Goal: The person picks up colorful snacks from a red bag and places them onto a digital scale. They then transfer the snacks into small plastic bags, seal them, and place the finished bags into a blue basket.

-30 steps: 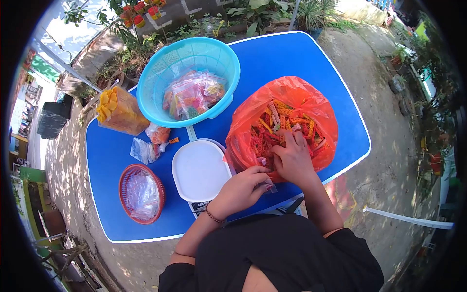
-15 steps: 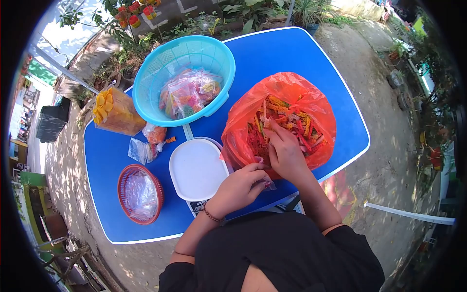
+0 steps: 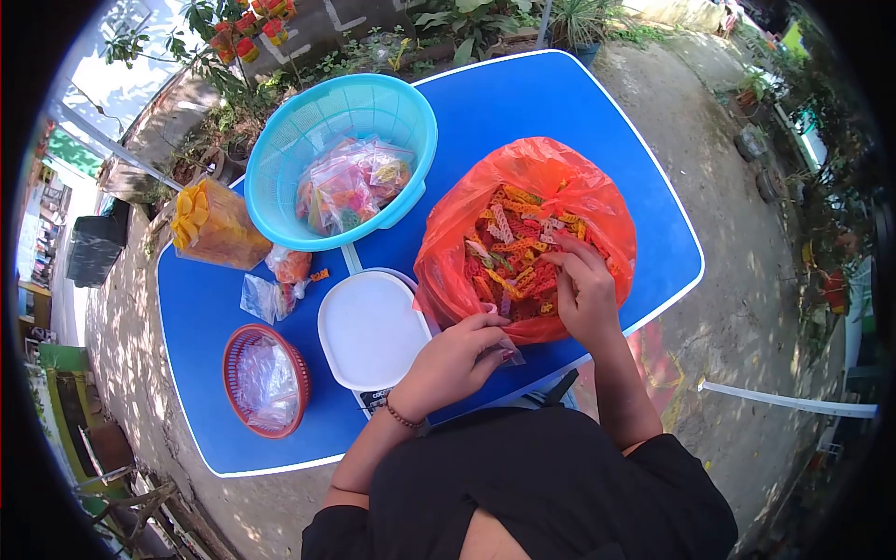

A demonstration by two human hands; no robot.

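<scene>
A red plastic bag (image 3: 597,187), its mouth wide, holds a heap of colorful lattice-shaped crackers (image 3: 523,252) in orange, yellow, red and pink. My right hand (image 3: 590,291) is in the mouth of the bag at the right of the heap, fingers curled down onto the crackers; what lies between the fingertips is hidden. At the bag's front left edge, my left hand (image 3: 457,359) is closed on a small clear plastic bag (image 3: 511,355), which shows only partly past the fingers.
A white-topped scale (image 3: 373,329) stands left of my left hand. Behind it is a turquoise basket (image 3: 271,187) of filled packets. A red basket (image 3: 303,392) of clear bags, a tub of yellow chips (image 3: 219,229) and small plastic packets (image 3: 266,297) share the blue table (image 3: 504,93).
My right hand has shifted right across the crackers, uncovering the middle of the heap. My left hand keeps its hold at the bag's edge. The whole view has moved slightly.
</scene>
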